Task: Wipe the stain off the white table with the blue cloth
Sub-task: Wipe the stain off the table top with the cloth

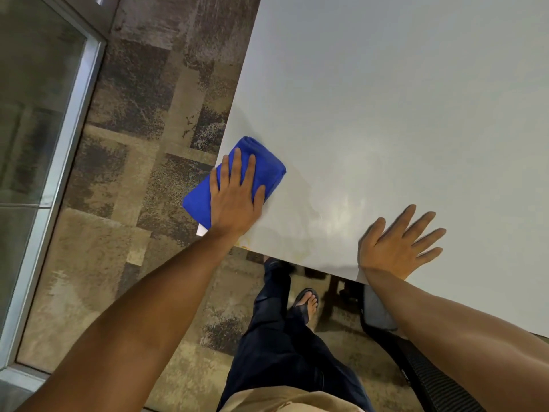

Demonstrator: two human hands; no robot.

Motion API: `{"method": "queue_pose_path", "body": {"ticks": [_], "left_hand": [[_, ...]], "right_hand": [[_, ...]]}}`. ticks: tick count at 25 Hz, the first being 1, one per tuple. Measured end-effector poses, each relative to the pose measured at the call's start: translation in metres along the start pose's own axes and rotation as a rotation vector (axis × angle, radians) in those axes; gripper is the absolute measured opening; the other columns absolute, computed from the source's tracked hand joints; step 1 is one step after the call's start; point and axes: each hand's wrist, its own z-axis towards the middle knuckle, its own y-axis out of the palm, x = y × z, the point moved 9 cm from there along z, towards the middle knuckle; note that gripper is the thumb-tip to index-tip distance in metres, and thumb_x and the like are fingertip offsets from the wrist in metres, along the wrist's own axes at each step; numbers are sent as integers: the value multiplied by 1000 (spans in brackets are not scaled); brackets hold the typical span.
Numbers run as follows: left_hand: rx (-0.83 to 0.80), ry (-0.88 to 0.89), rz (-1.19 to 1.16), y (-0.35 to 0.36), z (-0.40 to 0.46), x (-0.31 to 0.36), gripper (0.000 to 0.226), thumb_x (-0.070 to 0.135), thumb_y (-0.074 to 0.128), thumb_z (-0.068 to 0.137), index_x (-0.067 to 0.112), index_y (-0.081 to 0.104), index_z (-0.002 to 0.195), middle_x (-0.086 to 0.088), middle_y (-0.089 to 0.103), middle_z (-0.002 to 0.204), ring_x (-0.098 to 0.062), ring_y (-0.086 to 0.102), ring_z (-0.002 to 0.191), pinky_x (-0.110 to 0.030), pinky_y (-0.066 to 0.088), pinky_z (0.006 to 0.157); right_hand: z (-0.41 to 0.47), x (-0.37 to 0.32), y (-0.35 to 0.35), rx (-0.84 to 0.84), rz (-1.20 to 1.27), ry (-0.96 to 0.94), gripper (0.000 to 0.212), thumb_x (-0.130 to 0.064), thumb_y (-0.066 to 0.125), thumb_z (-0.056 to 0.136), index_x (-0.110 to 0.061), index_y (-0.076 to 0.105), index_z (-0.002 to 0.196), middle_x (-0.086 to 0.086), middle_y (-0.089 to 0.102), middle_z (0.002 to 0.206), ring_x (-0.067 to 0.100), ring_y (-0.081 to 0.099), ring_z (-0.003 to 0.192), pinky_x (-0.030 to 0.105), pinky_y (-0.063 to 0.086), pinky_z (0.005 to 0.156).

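One blue cloth (261, 169) under flat left hand (236, 200); right hand (398, 248) splayed on white table (386, 99).

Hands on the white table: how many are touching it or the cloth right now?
2. The left hand presses flat on the blue cloth at the table's left corner; the right hand rests flat on the bare surface by the near edge.
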Motion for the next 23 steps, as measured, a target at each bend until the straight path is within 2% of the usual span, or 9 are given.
{"method": "queue_pose_path", "body": {"ticks": [5, 10, 16, 20, 23], "left_hand": [[-35, 9, 12, 13, -45, -5, 68, 51, 25, 102, 20, 10, 160, -13, 12, 167, -35, 13, 153, -55, 15, 122], [-79, 82, 60, 24, -68, -5, 69, 52, 25, 102, 19, 7, 160, -13, 5, 168, -37, 7, 154, -58, 16, 121], [-160, 356, 64, 30, -88, 58, 70, 48, 34, 101, 18, 11, 159, -13, 7, 168, -42, 7, 152, -62, 13, 120], [-214, 514, 80, 39, -101, 108, 69, 51, 24, 102, 21, 0, 159, -11, -7, 167, -42, -4, 153, -63, 6, 121], [-217, 577, 103, 40, -100, 127, 71, 57, 23, 101, 24, 1, 160, -9, -7, 167, -41, -6, 153, -63, 2, 121]], "right_hand": [[1, 0, 1, 11, 27, -4, 70, -53, 24, 105, -23, 7, 165, 12, 2, 173, 47, -1, 157, 70, 3, 122], [2, 0, 3, 15, 33, 1, 71, -57, 15, 103, -24, 5, 165, 12, 2, 174, 47, 0, 157, 70, 4, 122], [1, 2, 1, -11, 31, 10, 71, -53, 24, 104, -22, 5, 166, 12, -1, 173, 46, -3, 157, 69, 2, 122], [2, 3, 1, -26, 1, 35, 72, -53, 26, 103, -21, 6, 165, 12, -1, 174, 46, -3, 157, 67, 3, 123], [2, 2, 0, -11, -24, 27, 73, -56, 25, 103, -22, 8, 165, 12, 1, 174, 46, 0, 157, 67, 6, 123]]}}
